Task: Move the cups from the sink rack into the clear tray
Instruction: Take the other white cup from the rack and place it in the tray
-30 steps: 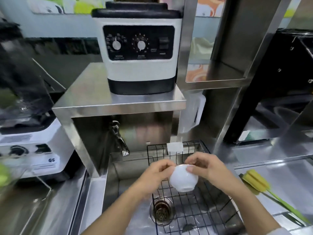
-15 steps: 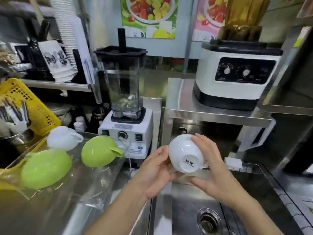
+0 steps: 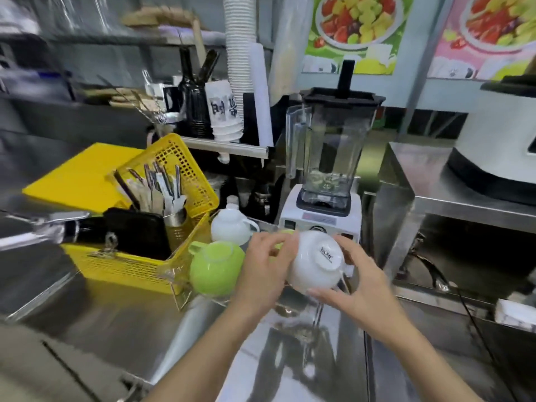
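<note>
- Left hand point(image 3: 262, 266) and right hand point(image 3: 358, 291) clasped an upturned white cup point(image 3: 314, 261), fingers closed round its sides.
- Cup was held over the clear tray point(image 3: 174, 278), beside a green cup point(image 3: 216, 266).

Steel desk point(image 3: 121, 323) runs across, shiny with glare. Fruit posters point(image 3: 356, 30) hang on the pale wall behind a blender point(image 3: 327, 158); a steel shelf point(image 3: 226, 146) carries stacked paper cups point(image 3: 239, 53).

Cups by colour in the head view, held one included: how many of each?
White: 2, the held cup between left hand and right hand, and one in the clear tray.
Green: 2, one plain, one mostly hidden.
Total: 4
</note>
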